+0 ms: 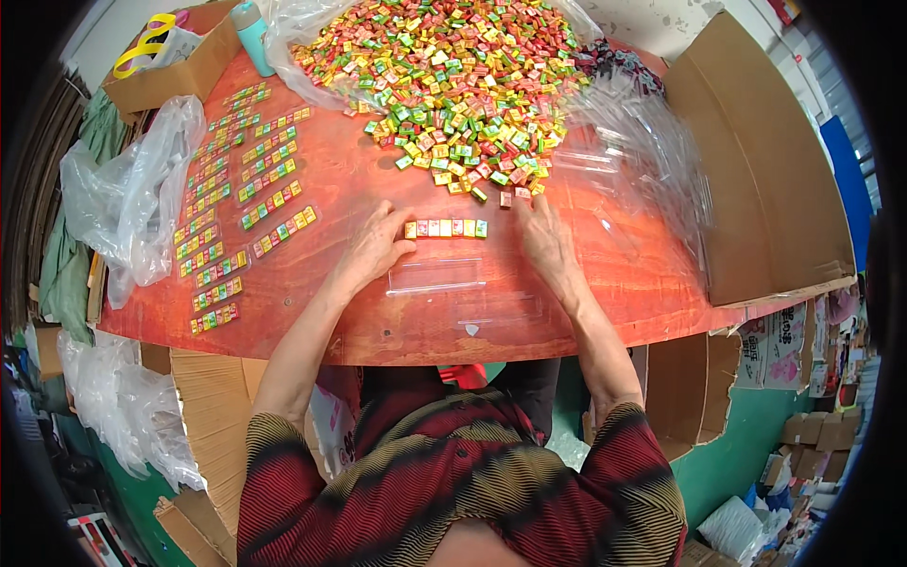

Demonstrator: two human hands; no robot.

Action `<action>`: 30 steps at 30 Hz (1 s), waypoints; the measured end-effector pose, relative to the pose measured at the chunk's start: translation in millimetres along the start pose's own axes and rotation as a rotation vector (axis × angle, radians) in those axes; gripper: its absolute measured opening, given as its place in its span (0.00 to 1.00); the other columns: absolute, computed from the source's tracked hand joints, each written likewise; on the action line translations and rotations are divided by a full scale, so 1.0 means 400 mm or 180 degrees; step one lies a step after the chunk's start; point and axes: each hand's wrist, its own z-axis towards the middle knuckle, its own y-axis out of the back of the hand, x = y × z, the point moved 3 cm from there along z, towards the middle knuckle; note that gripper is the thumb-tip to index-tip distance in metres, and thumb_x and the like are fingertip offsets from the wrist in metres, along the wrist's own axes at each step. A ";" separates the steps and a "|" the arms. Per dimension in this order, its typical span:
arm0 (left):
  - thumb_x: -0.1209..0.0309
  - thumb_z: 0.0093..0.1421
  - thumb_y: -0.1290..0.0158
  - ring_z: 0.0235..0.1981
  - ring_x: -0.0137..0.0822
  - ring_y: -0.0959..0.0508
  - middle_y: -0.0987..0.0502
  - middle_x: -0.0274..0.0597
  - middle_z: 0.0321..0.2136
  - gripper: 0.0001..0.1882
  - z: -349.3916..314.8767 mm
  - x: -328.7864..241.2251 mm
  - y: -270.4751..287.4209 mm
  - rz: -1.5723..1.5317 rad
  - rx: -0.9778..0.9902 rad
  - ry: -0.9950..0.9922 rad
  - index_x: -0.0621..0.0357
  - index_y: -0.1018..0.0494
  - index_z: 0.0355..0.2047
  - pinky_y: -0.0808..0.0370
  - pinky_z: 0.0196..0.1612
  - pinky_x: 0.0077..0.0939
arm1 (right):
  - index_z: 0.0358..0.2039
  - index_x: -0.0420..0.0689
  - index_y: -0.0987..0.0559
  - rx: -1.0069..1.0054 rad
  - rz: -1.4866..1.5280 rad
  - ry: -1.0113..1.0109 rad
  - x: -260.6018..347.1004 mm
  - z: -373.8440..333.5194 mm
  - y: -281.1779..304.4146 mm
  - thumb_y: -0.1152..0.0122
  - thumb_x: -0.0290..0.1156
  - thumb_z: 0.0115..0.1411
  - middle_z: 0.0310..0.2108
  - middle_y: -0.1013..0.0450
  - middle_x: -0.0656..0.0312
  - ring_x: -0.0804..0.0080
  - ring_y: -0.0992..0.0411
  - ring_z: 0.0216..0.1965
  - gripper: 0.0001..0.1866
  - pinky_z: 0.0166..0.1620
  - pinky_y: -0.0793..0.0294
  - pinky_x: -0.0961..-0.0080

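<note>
Box row (446, 229): left hand (376, 244) spread loosely at its left end; right hand (545, 236) past its right, curled, grip unclear; best kept straight, edges flush.

The heap of small boxes (453, 85) runs off the upper edge — print on the left rows (272, 205) is too small to read — the table (652, 307) hides the knees.

Shirt (425, 506), lower centre of frame, short-sleeved, banded dark red, black and yellow, finely striped, small dark button (461, 454), dark trousers (402, 382).
</note>
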 end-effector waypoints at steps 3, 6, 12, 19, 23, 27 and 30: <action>0.74 0.45 0.43 0.37 0.46 0.30 0.34 0.46 0.33 0.22 0.012 -0.008 -0.017 -0.0098 0.0046 -0.0153 0.57 0.32 0.43 0.33 0.40 0.34 | 0.49 0.50 0.34 0.0452 0.0984 0.0232 0.083 -0.002 0.036 0.44 0.27 0.49 0.37 0.35 0.50 0.53 0.31 0.36 0.24 0.36 0.30 0.64; 0.76 0.46 0.44 0.36 0.46 0.30 0.33 0.47 0.32 0.21 0.032 -0.026 -0.050 -0.0189 0.0012 -0.0409 0.58 0.31 0.42 0.32 0.39 0.34 | 0.45 0.50 0.32 -0.0069 0.1269 0.0910 0.094 0.007 -0.034 0.41 0.28 0.47 0.35 0.35 0.52 0.54 0.31 0.34 0.22 0.34 0.29 0.63; 0.78 0.45 0.44 0.33 0.46 0.29 0.33 0.46 0.30 0.17 0.039 -0.033 -0.063 -0.0095 -0.0121 -0.0462 0.60 0.28 0.39 0.32 0.36 0.34 | 0.42 0.49 0.30 -0.0390 0.1320 0.1319 0.103 0.008 -0.057 0.42 0.26 0.47 0.31 0.35 0.54 0.53 0.32 0.34 0.19 0.33 0.31 0.63; 0.78 0.45 0.45 0.32 0.46 0.29 0.33 0.47 0.29 0.14 0.012 -0.066 -0.033 0.0000 -0.0181 -0.0006 0.61 0.28 0.35 0.32 0.35 0.35 | 0.39 0.46 0.28 -0.0305 0.1550 0.1228 0.125 -0.007 -0.004 0.43 0.28 0.49 0.30 0.34 0.54 0.54 0.32 0.33 0.14 0.33 0.31 0.63; 0.77 0.46 0.45 0.32 0.50 0.28 0.32 0.49 0.30 0.13 -0.091 -0.101 -0.015 0.0096 -0.0143 -0.0012 0.62 0.29 0.35 0.31 0.34 0.39 | 0.39 0.46 0.28 -0.0001 0.1712 0.1260 0.154 -0.098 -0.004 0.43 0.29 0.49 0.30 0.34 0.54 0.54 0.31 0.32 0.14 0.32 0.31 0.64; 0.74 0.47 0.45 0.32 0.48 0.30 0.33 0.49 0.30 0.15 -0.144 -0.072 -0.038 0.0355 -0.0522 -0.0251 0.64 0.31 0.36 0.31 0.34 0.38 | 0.42 0.42 0.30 0.0054 0.1445 0.1425 0.160 -0.136 -0.017 0.48 0.22 0.47 0.37 0.32 0.53 0.54 0.32 0.38 0.18 0.38 0.30 0.66; 0.71 0.48 0.45 0.34 0.45 0.30 0.33 0.49 0.31 0.15 -0.161 -0.075 -0.057 0.0727 -0.0757 -0.0612 0.64 0.31 0.36 0.31 0.33 0.35 | 0.41 0.40 0.29 -0.0409 0.1260 0.1625 0.146 -0.144 -0.040 0.50 0.22 0.46 0.41 0.32 0.54 0.56 0.33 0.42 0.18 0.43 0.33 0.66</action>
